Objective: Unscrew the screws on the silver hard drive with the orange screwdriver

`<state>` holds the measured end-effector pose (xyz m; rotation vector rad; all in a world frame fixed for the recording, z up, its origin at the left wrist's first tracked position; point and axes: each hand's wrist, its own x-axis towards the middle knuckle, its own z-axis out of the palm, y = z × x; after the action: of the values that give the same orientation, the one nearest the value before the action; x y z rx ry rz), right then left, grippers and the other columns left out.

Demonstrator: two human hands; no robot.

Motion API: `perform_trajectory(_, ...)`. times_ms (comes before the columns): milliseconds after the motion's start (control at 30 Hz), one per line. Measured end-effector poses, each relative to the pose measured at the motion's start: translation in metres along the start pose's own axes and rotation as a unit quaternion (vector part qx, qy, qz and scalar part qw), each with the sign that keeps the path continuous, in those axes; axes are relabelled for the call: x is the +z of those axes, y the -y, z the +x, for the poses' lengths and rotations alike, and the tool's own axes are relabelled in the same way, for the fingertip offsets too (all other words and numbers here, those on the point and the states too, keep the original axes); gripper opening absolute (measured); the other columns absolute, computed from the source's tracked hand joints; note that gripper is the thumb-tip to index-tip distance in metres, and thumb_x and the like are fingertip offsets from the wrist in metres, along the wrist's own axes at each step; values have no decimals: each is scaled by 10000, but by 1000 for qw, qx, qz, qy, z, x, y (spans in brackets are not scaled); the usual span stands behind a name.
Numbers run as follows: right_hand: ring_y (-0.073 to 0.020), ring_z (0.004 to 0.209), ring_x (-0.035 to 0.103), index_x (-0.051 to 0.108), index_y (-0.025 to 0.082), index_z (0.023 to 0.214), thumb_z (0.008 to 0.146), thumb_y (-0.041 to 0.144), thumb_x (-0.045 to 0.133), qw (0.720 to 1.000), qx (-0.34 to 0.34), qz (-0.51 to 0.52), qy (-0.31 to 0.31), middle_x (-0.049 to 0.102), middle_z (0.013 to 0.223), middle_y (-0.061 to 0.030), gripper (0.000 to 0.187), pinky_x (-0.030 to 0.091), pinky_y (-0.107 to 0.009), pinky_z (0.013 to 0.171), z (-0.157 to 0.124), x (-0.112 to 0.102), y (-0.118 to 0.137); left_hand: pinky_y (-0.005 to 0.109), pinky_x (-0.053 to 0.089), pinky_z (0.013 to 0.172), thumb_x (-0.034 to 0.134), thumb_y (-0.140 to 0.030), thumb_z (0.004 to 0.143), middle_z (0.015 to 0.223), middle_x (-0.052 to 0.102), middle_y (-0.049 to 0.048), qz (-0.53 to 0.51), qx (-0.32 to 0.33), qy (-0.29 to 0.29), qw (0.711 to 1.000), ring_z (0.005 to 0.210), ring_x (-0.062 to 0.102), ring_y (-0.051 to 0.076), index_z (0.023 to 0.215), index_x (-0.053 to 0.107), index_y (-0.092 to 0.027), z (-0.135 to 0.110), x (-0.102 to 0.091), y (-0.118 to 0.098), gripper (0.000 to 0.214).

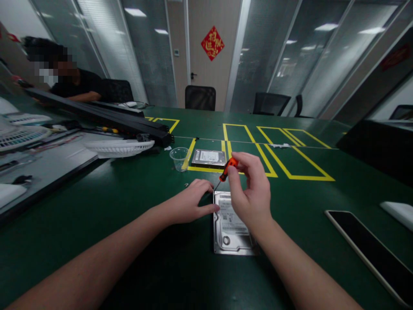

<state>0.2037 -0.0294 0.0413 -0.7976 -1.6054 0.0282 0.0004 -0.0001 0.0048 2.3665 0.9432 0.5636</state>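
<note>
Both forearms slant in closest, leading to my right grip, closed around a screwdriver, its tip at the drive's far left corner. My left grip is open, thumb against that drive's left edge. It lies flat on the tabletop; beyond stand a cup and second drive.

Beyond my right hand, across the green table, I see a black chair before a door; glass walls flank it, reflecting lights. More chairs stand to the hand's left and right.
</note>
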Motion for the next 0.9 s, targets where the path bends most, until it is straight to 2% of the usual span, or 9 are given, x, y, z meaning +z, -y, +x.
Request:
perform_trajectory(100, -230, 1131, 702, 687, 272, 1304, 1039, 167, 663, 1000, -16, -22, -6, 692, 1234, -87, 286, 651, -415, 881, 2, 0, 1, 521, 502, 1134, 805, -448, 989, 1351, 660, 129, -1, -6, 2, 1000, 1298, 582, 346, 1174, 631, -221, 0, 0, -1, 341)
perform_trajectory(233, -245, 1157, 704, 696, 280, 1300, 1032, 166, 673, 999, -18, -33, -6, 690, 1240, -91, 292, 654, -459, 929, 2, 0, 0, 525, 498, 1142, 801, -449, 992, 1358, 657, 131, 0, -7, 3, 1000, 1304, 579, 347, 1177, 627, -214, 0, 0, -1, 346)
perform_trajectory(367, -264, 1200, 715, 666, 282, 1317, 1031, 177, 677, 1000, 10, 17, -9, 678, 1280, -94, 306, 654, -502, 985, -2, 2, -5, 532, 497, 1147, 800, -460, 989, 1377, 659, 129, 0, -10, 5, 1000, 1316, 576, 352, 1181, 631, -223, 0, -1, -1, 349)
perform_trajectory(500, -255, 1153, 736, 651, 284, 1316, 1033, 199, 688, 998, 36, 48, -8, 664, 1287, -88, 297, 661, -503, 980, -5, 4, -8, 533, 507, 1128, 793, -460, 989, 1353, 670, 127, 1, -7, 4, 1000, 1293, 587, 352, 1165, 633, -222, 1, -1, -2, 336)
perform_trajectory(700, -240, 1147, 711, 694, 276, 1279, 1027, 196, 709, 1000, -5, -18, -6, 702, 1232, -84, 265, 636, -468, 983, -1, 1, -3, 542, 510, 1129, 803, -458, 980, 1335, 679, 125, 1, -4, -3, 1000, 1285, 594, 354, 1162, 631, -224, 1, -1, -1, 343)
perform_trajectory(800, -228, 1158, 705, 714, 259, 1303, 1051, 197, 663, 1000, -8, -18, 0, 705, 1253, -101, 264, 631, -424, 958, 2, -1, 1, 537, 518, 1119, 803, -462, 978, 1330, 684, 123, 4, -5, -5, 1000, 1279, 601, 353, 1156, 637, -226, 0, -1, -2, 339)
perform_trajectory(900, -223, 1207, 696, 710, 253, 1356, 1096, 187, 543, 1000, -2, -3, 15, 702, 1295, -112, 316, 613, -424, 1008, 2, -2, 4, 540, 511, 1133, 803, -457, 980, 1342, 682, 126, 6, -2, -6, 1000, 1286, 600, 350, 1148, 636, -228, 0, 0, -1, 329)
